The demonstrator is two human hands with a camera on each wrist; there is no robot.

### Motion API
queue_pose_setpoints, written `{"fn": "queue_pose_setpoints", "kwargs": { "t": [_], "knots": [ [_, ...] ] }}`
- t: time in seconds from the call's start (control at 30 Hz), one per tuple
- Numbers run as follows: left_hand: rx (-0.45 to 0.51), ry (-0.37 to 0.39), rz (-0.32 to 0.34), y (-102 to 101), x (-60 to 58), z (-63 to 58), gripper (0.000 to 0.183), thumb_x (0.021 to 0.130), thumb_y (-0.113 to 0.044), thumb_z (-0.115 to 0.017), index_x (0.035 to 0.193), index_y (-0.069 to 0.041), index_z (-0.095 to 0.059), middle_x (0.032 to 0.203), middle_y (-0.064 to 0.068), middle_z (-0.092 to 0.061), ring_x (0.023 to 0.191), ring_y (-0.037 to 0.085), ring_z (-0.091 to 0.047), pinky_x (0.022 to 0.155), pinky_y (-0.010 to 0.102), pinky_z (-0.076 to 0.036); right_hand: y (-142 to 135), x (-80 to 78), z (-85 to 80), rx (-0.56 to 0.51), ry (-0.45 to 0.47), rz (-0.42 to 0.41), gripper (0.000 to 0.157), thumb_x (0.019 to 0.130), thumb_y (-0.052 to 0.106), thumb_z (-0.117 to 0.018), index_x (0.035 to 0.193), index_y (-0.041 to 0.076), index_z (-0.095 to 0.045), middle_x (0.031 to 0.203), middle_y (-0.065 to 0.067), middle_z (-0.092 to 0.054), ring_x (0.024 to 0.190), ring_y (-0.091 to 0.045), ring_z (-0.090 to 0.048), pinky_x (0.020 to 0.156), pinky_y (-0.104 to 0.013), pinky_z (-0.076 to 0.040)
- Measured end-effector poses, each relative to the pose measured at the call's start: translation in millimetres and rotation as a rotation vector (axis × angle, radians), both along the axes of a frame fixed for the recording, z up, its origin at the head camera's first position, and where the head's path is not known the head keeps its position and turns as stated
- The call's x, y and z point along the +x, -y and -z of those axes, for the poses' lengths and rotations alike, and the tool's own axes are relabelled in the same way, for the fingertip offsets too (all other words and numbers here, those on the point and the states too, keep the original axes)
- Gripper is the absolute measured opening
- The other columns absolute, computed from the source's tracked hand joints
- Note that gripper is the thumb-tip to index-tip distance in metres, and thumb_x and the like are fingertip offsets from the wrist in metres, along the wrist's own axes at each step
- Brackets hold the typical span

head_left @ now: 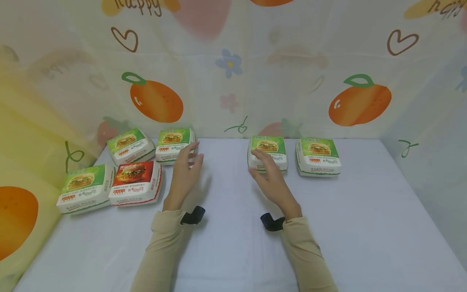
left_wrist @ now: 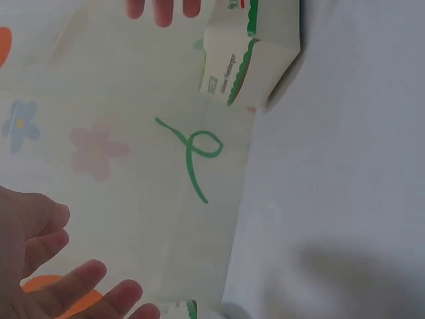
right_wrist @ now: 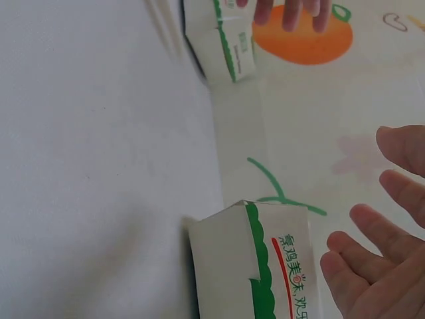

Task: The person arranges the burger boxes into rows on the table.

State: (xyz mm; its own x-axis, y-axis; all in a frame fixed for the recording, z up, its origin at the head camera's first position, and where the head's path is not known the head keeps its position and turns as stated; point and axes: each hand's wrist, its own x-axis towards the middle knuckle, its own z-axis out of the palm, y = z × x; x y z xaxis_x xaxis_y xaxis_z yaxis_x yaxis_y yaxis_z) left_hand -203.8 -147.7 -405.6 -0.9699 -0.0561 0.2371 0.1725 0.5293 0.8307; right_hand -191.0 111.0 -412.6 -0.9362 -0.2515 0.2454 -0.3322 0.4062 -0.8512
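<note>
My left hand (head_left: 185, 174) hovers over the table with its fingers spread and nothing in them. Just beyond its fingertips is a green-and-white burger box (head_left: 171, 152). To its left sits a red-topped burger box (head_left: 136, 190). My right hand (head_left: 271, 180), also with loose fingers and holding nothing, is in front of another green burger box (head_left: 275, 162), partly covering it; whether it touches the box I cannot tell. In the right wrist view this hand (right_wrist: 385, 266) appears beside a burger box (right_wrist: 285, 272). The left wrist view shows the left hand's fingers (left_wrist: 70, 286) apart.
One more green burger box (head_left: 318, 158) stands at the right. Two others, a rear one (head_left: 129, 146) and a front one (head_left: 85, 188), are at the left. Fruit-printed cloth (head_left: 233, 109) rises behind the white table (head_left: 233, 247).
</note>
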Motion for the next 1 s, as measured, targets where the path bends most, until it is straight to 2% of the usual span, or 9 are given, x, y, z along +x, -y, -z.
{"fn": "queue_pose_setpoints", "kwargs": {
  "t": [0.2, 0.37, 0.63, 0.9, 1.0],
  "knots": [
    [-0.021, 0.002, -0.047, 13.4, 1.9, -2.8, 0.044, 0.101, -0.018, -0.054, 0.144, -0.01, -0.047, 0.143, 0.017, -0.051, 0.123, 0.035, -0.055, 0.1, 0.051, -0.051, 8.9, -0.2, 0.9, -0.001, 0.03, -0.017, 0.052, 0.099, 0.018, -0.059, 0.148, 0.008, -0.043, 0.157, -0.013, -0.038, 0.149, -0.027, -0.029, 0.123, -0.049, -0.025],
    [-0.024, -0.03, -0.059, 24.6, 1.5, -7.4, 0.043, 0.101, -0.015, -0.054, 0.142, -0.003, -0.048, 0.14, 0.022, -0.051, 0.121, 0.037, -0.055, 0.099, 0.051, -0.051, 19.9, -2.6, 5.8, 0.009, 0.056, -0.045, 0.052, 0.099, 0.021, -0.06, 0.147, 0.009, -0.043, 0.157, -0.013, -0.037, 0.149, -0.027, -0.03, 0.123, -0.049, -0.025],
    [-0.077, -0.04, -0.105, 44.1, -0.7, -11.4, 0.044, 0.1, -0.014, -0.055, 0.142, -0.003, -0.049, 0.14, 0.024, -0.05, 0.126, 0.04, -0.048, 0.102, 0.054, -0.044, 42.0, -5.8, 9.3, 0.016, 0.082, -0.099, 0.052, 0.099, 0.023, -0.059, 0.148, 0.011, -0.044, 0.157, -0.007, -0.038, 0.15, -0.025, -0.03, 0.123, -0.047, -0.025],
    [-0.15, -0.058, -0.136, 61.5, -10.0, -13.4, 0.044, 0.1, -0.011, -0.054, 0.141, 0.002, -0.048, 0.14, 0.028, -0.048, 0.129, 0.044, -0.046, 0.11, 0.058, -0.038, 57.6, -14.2, 14.7, 0.024, 0.108, -0.137, 0.053, 0.1, 0.025, -0.058, 0.148, 0.011, -0.043, 0.157, -0.007, -0.039, 0.149, -0.023, -0.031, 0.123, -0.045, -0.026],
    [-0.178, -0.031, -0.155, 65.8, -13.8, -12.5, 0.044, 0.1, -0.013, -0.054, 0.142, 0.0, -0.047, 0.14, 0.028, -0.048, 0.131, 0.042, -0.045, 0.111, 0.058, -0.037, 63.8, -17.8, 15.2, 0.025, 0.113, -0.144, 0.053, 0.1, 0.026, -0.058, 0.149, 0.012, -0.043, 0.157, -0.007, -0.04, 0.148, -0.024, -0.033, 0.122, -0.045, -0.029]
  ]
}}
